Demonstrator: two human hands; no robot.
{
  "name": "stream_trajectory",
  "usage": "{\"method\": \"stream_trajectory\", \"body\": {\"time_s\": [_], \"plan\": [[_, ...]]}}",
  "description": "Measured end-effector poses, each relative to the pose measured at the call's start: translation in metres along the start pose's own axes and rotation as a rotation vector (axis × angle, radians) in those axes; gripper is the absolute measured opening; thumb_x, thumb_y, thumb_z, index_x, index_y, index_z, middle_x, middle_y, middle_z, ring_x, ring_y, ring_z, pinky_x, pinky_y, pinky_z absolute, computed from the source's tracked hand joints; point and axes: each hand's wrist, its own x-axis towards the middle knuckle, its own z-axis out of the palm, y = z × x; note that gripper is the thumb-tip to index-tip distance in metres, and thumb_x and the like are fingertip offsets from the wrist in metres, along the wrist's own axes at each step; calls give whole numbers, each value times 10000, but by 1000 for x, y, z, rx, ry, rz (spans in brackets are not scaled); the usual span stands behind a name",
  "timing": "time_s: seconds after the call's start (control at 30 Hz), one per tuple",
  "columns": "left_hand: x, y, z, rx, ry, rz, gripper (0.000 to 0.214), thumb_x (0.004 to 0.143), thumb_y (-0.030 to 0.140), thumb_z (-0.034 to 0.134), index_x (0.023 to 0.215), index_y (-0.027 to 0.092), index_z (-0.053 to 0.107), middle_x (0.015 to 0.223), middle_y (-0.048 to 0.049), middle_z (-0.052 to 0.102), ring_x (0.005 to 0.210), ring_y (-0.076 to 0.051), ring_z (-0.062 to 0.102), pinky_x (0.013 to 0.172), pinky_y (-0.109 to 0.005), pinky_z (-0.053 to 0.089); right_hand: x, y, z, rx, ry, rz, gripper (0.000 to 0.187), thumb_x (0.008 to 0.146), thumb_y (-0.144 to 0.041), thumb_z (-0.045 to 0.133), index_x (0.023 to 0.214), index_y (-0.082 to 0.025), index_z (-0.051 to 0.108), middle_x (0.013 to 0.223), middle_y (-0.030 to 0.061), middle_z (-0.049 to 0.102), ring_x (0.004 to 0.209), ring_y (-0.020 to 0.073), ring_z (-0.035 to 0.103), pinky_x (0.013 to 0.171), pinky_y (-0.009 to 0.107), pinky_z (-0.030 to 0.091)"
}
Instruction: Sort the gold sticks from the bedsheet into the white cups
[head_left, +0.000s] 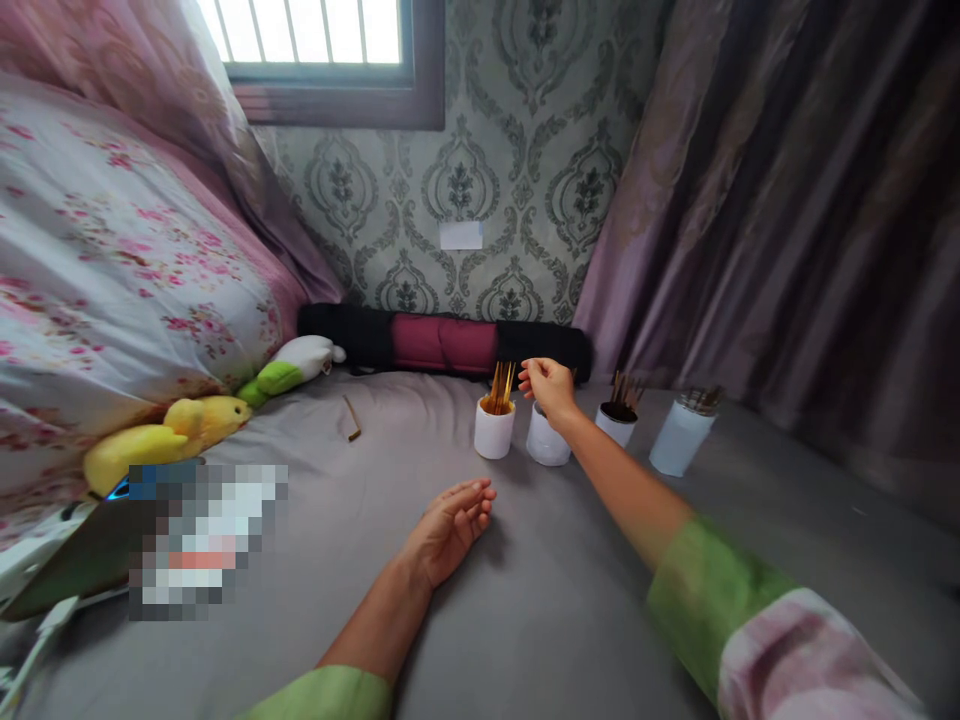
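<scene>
Four white cups stand in a row on the grey sheet. The leftmost cup (494, 432) holds thin golden sticks (503, 385) upright. Over the mouth of the second cup (550, 445) is my right hand (547, 385), its fingers pinched together; whatever is in them is hidden or too small to make out, and the hand covers most of that cup's opening. Darker sticks fill the third cup (617, 428) and the rightmost cup (679, 440). My left hand (454, 525) rests on the sheet in front of the cups, loosely curled with nothing in it.
On the left lie a golden stick-like piece (352, 432), a yellow plush toy (172, 435) and a green-and-white plush toy (296, 365). A tablet-like device (75, 560) with a white cable and a blurred item are nearer. A black-and-maroon roll (446, 343) lies along the wall.
</scene>
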Motion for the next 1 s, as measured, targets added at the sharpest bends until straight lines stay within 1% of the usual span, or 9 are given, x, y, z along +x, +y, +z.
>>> {"method": "stream_trajectory", "body": {"time_s": [0.2, 0.3, 0.53, 0.67, 0.83, 1.0], "plan": [[0, 1, 1, -2, 2, -2, 132, 729, 107, 614, 859, 86, 614, 786, -70, 623, 614, -73, 561, 564, -173, 468, -17, -5, -3, 77, -27, 68, 151, 809, -219, 453, 790, -131, 573, 633, 1, 562, 453, 59, 519, 367, 150, 398], [1, 1, 0, -4, -7, 4, 140, 725, 107, 617, 864, 88, 615, 787, -70, 626, 618, -74, 563, 566, -174, 469, -30, -3, -3, 104, -55, 100, 156, 806, -233, 460, 793, -128, 574, 624, -2, 558, 462, 59, 520, 375, 146, 392], [0, 0, -1, -8, -10, 9, 134, 724, 107, 620, 856, 85, 615, 771, -65, 629, 605, -67, 568, 566, -164, 469, -67, 23, 1, 164, -143, 218, 209, 766, -342, 511, 756, -139, 561, 596, -18, 548, 449, 62, 504, 379, 159, 379], [0, 1, -1, -7, -14, 8, 140, 726, 115, 620, 863, 87, 613, 774, -64, 633, 613, -69, 575, 572, -163, 470, -81, 35, 4, 151, -155, 269, 198, 766, -330, 509, 738, -141, 558, 586, -17, 546, 447, 69, 509, 372, 168, 378], [0, 0, -2, -12, -18, 7, 140, 732, 104, 609, 870, 85, 616, 773, -66, 634, 614, -70, 575, 575, -165, 471, -93, 44, 7, 135, -166, 298, 207, 768, -328, 497, 747, -133, 560, 587, -10, 548, 452, 71, 515, 370, 163, 363], [-1, 1, 0, -12, -11, 11, 152, 733, 101, 607, 883, 80, 616, 763, -58, 629, 610, -68, 573, 570, -163, 471, -103, 61, 10, 41, -178, 288, 283, 763, -389, 468, 729, -128, 569, 566, -12, 540, 425, 65, 489, 367, 161, 324]]}}
